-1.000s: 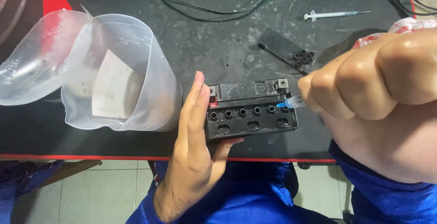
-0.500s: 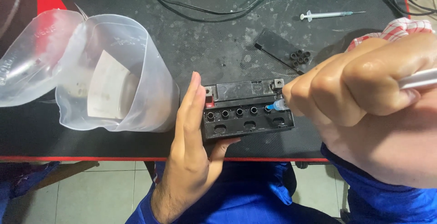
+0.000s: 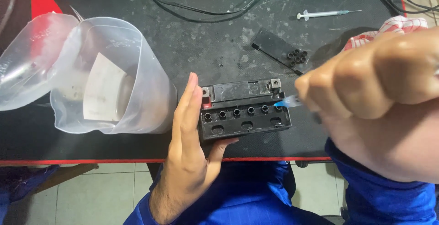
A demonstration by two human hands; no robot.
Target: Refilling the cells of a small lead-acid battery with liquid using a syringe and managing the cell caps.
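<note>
Pinching a slim tool with a pale blue tip [image 3: 287, 100], the right hand [image 3: 379, 101] is curled into a tight fist close to the camera, and the tip touches the rightmost of six round openings in a row along the top of a small black battery [image 3: 244, 110]. The left hand [image 3: 190, 147] stands flat and open against the battery's left end, fingers straight and together, thumb tucked under the front edge. The battery sits near the front edge of a dark, scuffed table [image 3: 206, 46]. Just left of that hand lies a crumpled clear plastic bag [image 3: 114, 83] with a white paper inside. Farther back are a black strip with small caps [image 3: 279, 51], a syringe [image 3: 322, 14] and black cables [image 3: 201, 10].
</note>
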